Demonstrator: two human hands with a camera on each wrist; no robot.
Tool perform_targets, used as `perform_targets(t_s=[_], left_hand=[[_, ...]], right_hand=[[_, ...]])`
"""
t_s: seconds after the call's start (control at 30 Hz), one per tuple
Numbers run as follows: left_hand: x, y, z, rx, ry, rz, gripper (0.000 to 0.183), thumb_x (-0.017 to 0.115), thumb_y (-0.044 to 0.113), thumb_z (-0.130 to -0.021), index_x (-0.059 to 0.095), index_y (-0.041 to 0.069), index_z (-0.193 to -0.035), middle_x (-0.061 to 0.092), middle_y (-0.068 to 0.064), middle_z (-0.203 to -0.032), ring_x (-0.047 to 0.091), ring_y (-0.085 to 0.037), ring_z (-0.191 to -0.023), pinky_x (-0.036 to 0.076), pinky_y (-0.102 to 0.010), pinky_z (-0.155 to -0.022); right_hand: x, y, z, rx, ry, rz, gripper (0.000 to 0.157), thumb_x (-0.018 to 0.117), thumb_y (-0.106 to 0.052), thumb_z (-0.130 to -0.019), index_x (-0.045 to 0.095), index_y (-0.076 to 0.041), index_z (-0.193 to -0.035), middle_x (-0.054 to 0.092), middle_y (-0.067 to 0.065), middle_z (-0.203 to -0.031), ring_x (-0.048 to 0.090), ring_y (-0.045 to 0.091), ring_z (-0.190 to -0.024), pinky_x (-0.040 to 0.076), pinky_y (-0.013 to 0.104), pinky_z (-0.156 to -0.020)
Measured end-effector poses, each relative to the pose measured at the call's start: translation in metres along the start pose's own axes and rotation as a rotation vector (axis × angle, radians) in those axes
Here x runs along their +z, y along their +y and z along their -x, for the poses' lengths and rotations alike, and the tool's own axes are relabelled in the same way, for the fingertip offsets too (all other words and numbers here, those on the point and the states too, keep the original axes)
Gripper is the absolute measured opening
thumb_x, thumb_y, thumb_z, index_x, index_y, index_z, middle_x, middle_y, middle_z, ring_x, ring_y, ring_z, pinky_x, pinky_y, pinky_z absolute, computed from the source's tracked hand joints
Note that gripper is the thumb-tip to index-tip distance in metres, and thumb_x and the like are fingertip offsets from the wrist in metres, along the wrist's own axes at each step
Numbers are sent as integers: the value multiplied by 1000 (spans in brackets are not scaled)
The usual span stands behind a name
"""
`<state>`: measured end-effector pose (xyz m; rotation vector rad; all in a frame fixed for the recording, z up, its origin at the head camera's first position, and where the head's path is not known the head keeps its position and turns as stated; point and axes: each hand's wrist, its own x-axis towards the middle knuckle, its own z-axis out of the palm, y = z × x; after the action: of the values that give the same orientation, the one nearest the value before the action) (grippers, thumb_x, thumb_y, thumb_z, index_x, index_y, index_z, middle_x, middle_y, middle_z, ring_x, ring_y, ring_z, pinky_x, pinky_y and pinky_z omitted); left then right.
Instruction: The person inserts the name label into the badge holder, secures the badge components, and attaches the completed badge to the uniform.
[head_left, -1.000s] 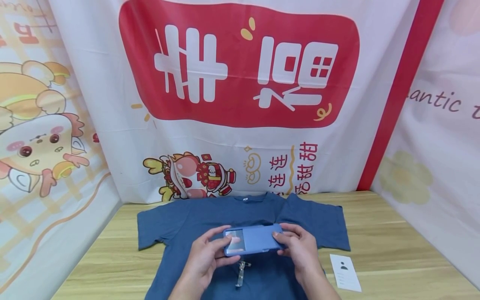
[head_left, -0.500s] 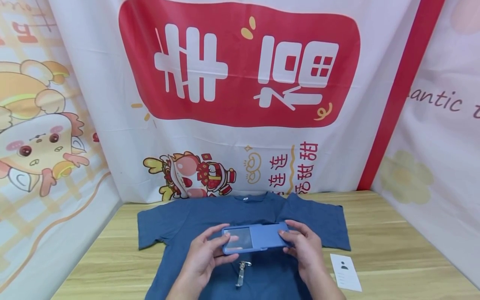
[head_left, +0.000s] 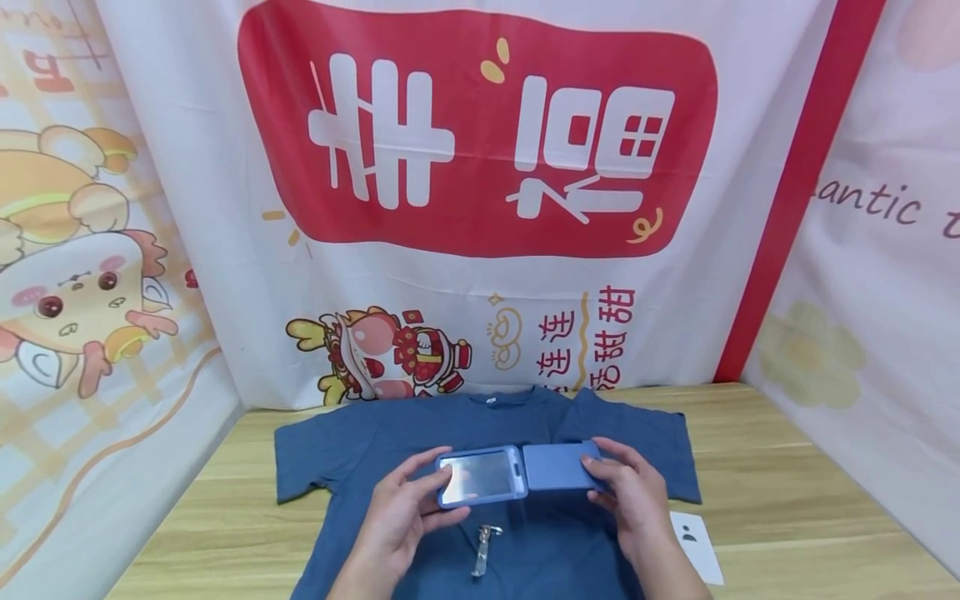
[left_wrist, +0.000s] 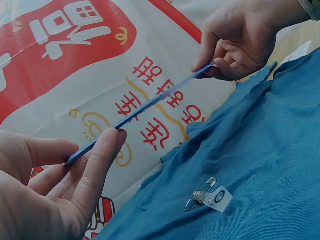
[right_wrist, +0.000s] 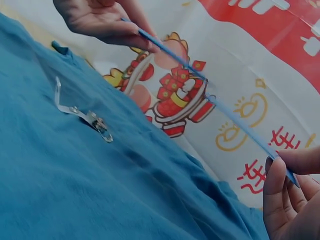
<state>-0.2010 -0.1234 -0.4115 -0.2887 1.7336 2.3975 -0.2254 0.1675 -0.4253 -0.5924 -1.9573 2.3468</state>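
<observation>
Now the left hand (head_left: 403, 510) pinches a blue badge-holder frame (head_left: 480, 477) by its outer end; the right hand (head_left: 636, 496) pinches its sliding cover (head_left: 557, 467), both parts end to end above a T-shirt (head_left: 442, 425). They look light, stiff and slick, best held by the edges. Below the grip lies a strap clip (head_left: 483, 551). Since half a second ago, the cover has slid rightward off the frame.
</observation>
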Motion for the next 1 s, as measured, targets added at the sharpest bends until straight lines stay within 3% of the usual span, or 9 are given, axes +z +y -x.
perform_targets(t_s=[0.13,0.37,0.6,0.77,1.0], left_hand=[[1,0,0,-2,11,-3,49,71,17,-105,59,7,-151,68,-19,-136,79,-27,-96,69,-44,-83],[0,-1,0,-23,14,6,52,69,18,-107,55,5,-155,70,-18,-133,80,-27,-96,69,-44,-83],[-1,-2,-1,-27,-7,20,53,69,15,-106,54,4,-155,74,-15,-126,80,-26,-95,69,-42,-82],[0,-4,-1,-21,-12,13,52,71,16,-105,56,5,-154,71,-18,-131,80,-26,-97,69,-43,-83],[0,-5,-3,-23,-15,11,53,68,18,-107,53,4,-156,70,-18,-134,80,-25,-96,69,-43,-82]], right_hand=[[-6,1,-3,6,7,-6,59,81,-13,-94,60,-6,-149,75,-4,-103,66,15,-92,61,27,-69],[-6,5,-8,35,32,-4,59,82,-12,-92,62,-5,-148,61,17,-143,66,13,-87,61,27,-67],[-6,14,-12,37,59,17,55,80,-4,-90,64,-1,-143,69,15,-121,69,12,-76,62,27,-63],[-4,21,-14,20,59,66,54,79,-3,-90,63,0,-142,64,20,-126,69,13,-73,62,27,-61],[1,27,-12,3,53,248,49,76,-5,-92,64,0,-139,62,26,-133,69,18,-81,65,33,-66]])
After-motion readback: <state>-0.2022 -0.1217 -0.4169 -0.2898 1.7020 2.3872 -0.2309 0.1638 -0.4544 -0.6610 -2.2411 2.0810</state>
